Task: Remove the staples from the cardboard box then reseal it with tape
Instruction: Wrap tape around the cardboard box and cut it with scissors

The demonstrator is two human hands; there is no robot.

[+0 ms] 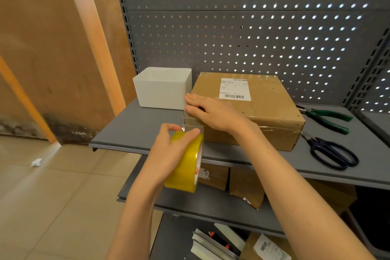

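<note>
A brown cardboard box [263,112] with a white shipping label lies on the grey shelf [135,126]. My right hand [211,112] lies flat on the box's near left corner, fingers straight, pressing clear tape down. My left hand [168,150] grips a yellow tape roll [185,167] just in front of that corner. A clear strip of tape [193,124] runs from the roll up onto the box's left side.
A white open bin [162,88] stands left of the box. Green-handled pliers [327,115] and dark scissors [333,152] lie to the box's right. Behind is a grey pegboard [253,27]. Lower shelves hold more cardboard boxes [247,186].
</note>
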